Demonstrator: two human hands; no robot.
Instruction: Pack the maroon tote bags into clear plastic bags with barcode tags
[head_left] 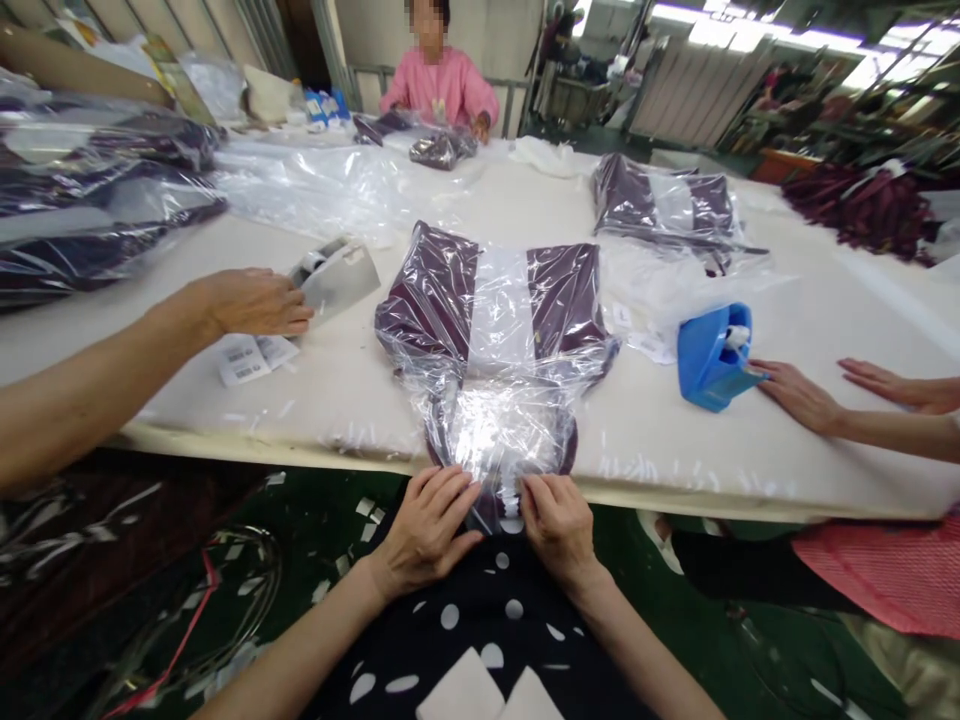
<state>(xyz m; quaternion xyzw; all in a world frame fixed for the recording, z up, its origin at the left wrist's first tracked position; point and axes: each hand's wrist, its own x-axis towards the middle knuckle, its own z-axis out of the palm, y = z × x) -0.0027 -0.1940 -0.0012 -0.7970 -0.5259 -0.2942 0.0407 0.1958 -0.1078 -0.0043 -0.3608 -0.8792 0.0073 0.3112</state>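
A dark maroon item with a pale band across its middle lies inside a clear plastic bag point(501, 310) on the table before me. The bag's near end hangs over the table edge toward my body. My left hand point(427, 525) lies at the left of this end, fingers stretched over the plastic and thumb apart. At the other side, my right hand point(559, 525) is closed, its curled fingers pinching the plastic. The bag's lower tip shows between both hands, against my dotted clothing.
Another person's hand point(255, 300) touches a grey tape dispenser point(341, 280) at left. At right, a co-worker's hand point(799, 395) reaches a blue dispenser point(712, 355). Wrapped packages point(97, 215) are stacked at left; another package point(660, 200) lies farther back. A person point(439, 85) sits opposite.
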